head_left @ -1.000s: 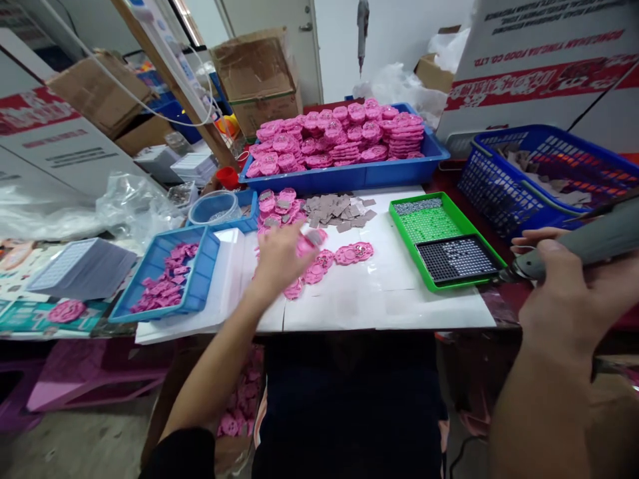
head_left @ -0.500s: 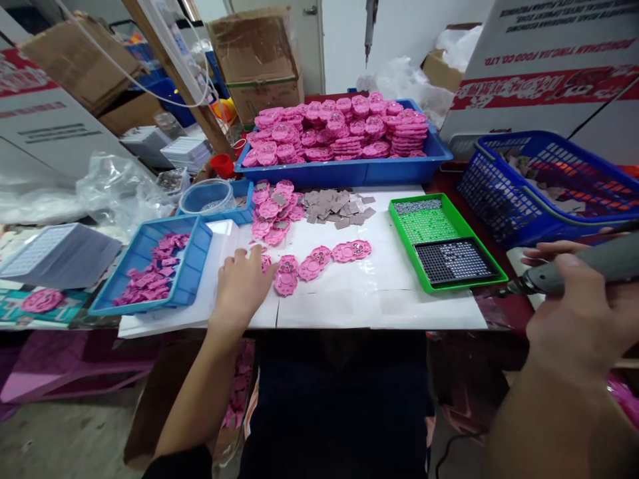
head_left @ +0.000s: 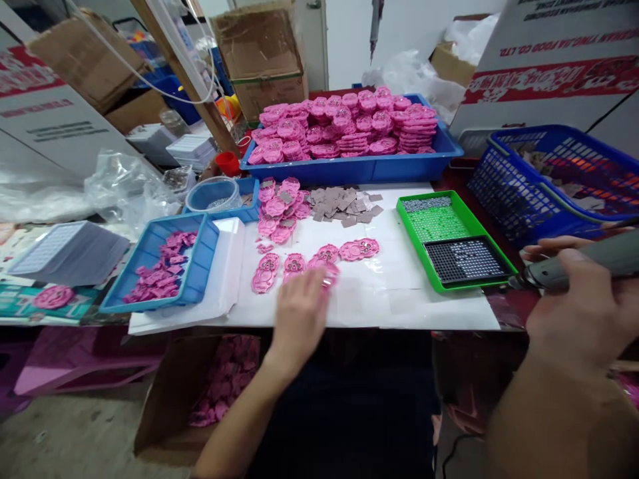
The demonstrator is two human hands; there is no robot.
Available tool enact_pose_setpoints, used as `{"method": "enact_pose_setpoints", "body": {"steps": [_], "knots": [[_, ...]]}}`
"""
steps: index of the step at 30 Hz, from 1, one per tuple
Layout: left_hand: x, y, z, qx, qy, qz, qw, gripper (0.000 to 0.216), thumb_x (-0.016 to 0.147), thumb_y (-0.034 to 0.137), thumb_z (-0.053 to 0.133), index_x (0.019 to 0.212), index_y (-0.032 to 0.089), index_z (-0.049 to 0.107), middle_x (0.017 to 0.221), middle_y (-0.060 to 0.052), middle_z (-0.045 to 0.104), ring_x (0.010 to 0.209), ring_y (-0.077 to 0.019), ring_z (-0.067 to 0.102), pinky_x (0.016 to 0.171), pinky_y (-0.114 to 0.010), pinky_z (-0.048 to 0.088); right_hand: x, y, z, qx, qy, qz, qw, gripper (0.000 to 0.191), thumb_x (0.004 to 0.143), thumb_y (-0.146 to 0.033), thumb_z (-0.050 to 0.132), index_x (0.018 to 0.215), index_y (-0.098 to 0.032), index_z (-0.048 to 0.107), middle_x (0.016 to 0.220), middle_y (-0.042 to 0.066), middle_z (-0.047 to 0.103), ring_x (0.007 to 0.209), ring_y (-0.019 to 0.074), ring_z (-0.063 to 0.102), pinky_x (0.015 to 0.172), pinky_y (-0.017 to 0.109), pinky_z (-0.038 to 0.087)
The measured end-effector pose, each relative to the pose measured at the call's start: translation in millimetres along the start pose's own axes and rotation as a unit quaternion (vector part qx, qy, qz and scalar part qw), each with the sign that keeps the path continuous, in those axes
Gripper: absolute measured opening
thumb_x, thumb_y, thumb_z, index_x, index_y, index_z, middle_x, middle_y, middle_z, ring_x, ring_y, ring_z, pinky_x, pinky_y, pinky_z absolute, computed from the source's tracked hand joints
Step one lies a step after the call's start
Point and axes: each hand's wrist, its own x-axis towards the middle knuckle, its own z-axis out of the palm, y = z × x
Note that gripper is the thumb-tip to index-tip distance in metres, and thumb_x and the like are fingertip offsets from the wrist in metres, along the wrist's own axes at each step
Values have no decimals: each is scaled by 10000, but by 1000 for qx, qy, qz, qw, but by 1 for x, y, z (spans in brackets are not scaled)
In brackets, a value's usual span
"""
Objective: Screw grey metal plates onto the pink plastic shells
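Note:
My left hand (head_left: 299, 316), blurred by motion, is over the white work surface with its fingers closed on a small pink plastic piece (head_left: 329, 278) that has a shiny spot. Close around it lies a row of pink flower-edged plastic parts: one (head_left: 265, 273) to the left, one (head_left: 294, 264) just behind the fingers, and one (head_left: 359, 249) at the right end. At the right edge, my right hand (head_left: 574, 313) grips a grey electric screwdriver (head_left: 594, 259), its tip pointing left near a green tray (head_left: 432, 283) of small screws with a black perforated plate (head_left: 466, 259).
A blue tray (head_left: 349, 174) heaped with pink parts stands at the back. Grey squares (head_left: 344, 205) and a pink pile (head_left: 282, 209) lie in front. A light-blue bin (head_left: 112, 303) of pink bits is left, a blue basket (head_left: 529, 193) right. Another screwdriver (head_left: 375, 30) hangs above.
My left hand has moved right from the row's left end, uncovering a pink part there, and a small pink piece now shows at its fingertips. My right hand keeps the screwdriver almost still.

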Motion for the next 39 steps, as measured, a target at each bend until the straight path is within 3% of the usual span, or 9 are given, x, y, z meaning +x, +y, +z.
{"method": "enact_pose_setpoints", "body": {"steps": [2,5,11,15,18,24,29,34,39], "knots": [[3,28,15,-74,-61,77,992,438,1028,281,528,1462,234,485,1340,-115,665,1202,-275,617,1016,-432,473,-1,0,1,24,-58,-40,997,439,550,-224,674,977,-286,595,810,-39,638,612,170,616,644,439,557],[16,52,30,-142,-130,107,975,510,1009,293,572,1499,219,451,1369,-111,652,1245,-273,595,1044,-438,470,-4,-1,1,46,-69,-49,995,411,575,-184,649,973,-265,583,749,-52,644,587,169,615,595,401,535],[76,32,26,-231,-197,202,931,473,958,392,667,1384,203,592,1441,-121,622,1344,-277,548,1144,-450,432,-2,-8,-7,40,-73,-50,995,411,590,-144,616,989,-238,580,691,-62,654,556,177,620,574,392,537],[144,8,31,-136,-141,68,978,300,984,268,586,1251,170,680,1316,-112,696,1218,-248,630,1085,-407,477,1,-10,-9,48,-56,-51,996,381,605,-161,647,974,-241,590,700,-47,647,558,178,612,569,396,523],[181,-2,47,-94,-147,18,985,215,928,187,605,1074,119,747,1142,-157,749,1104,-275,669,1019,-399,495,1,-10,-9,45,-56,-41,997,370,591,-156,670,944,-253,610,708,-35,659,558,190,620,587,422,528],[199,-12,66,-84,-159,16,984,235,875,195,643,1075,134,752,1019,-112,764,978,-235,673,936,-335,509,8,-15,-16,19,-80,-37,996,385,562,-149,777,909,-236,633,674,-43,645,484,159,582,508,378,529],[167,6,42,-112,-138,60,982,252,941,182,539,1080,149,745,1028,-106,706,986,-232,644,959,-367,513,16,-24,-13,26,-172,14,985,444,655,-163,771,1067,-212,613,570,-75,576,365,143,522,373,291,452],[71,28,1,-101,-48,222,969,365,978,78,432,1199,179,705,1032,-126,639,973,-253,614,873,-411,543,22,-10,13,99,-145,-16,984,365,686,-118,709,1019,-211,593,498,-106,499,409,133,555,456,276,509],[-19,16,-5,-54,-1,198,979,602,929,23,522,1506,193,501,1009,-139,631,955,-298,634,827,-452,548,17,14,33,94,-171,9,981,235,729,-135,657,930,-243,598,483,-116,442,305,97,377,316,270,309]]}}
